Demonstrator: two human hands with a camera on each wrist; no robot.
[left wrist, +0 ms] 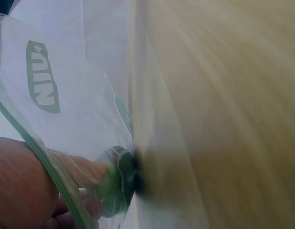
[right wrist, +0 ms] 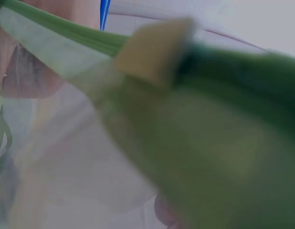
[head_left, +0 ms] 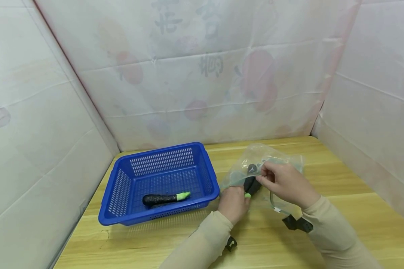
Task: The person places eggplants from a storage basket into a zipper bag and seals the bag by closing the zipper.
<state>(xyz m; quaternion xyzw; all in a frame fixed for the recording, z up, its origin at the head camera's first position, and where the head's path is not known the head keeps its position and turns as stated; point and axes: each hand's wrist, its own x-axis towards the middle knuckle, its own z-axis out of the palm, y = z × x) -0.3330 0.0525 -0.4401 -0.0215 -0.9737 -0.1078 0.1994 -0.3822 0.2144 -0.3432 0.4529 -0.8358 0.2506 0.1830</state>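
A clear zip bag [head_left: 260, 151] with a green band along its mouth lies on the table, with dark eggplants [head_left: 250, 183] inside. My left hand [head_left: 233, 203] reaches in through the mouth. In the left wrist view its fingers pinch the light green stem end [left wrist: 110, 191] of an eggplant behind the plastic. My right hand [head_left: 286, 183] pinches the bag's rim and holds it raised. The right wrist view shows a pale, blurred slider [right wrist: 154, 50] on the green zip strip. How many eggplants the bag holds is hard to tell.
Left of the bag stands a blue plastic basket [head_left: 161, 149] with slotted walls. A dark eggplant [head_left: 159, 199] with a light green end lies in it, partly over another dark one. Pale printed cloth walls [head_left: 195, 86] enclose the wooden table [head_left: 148, 246] at the back and sides.
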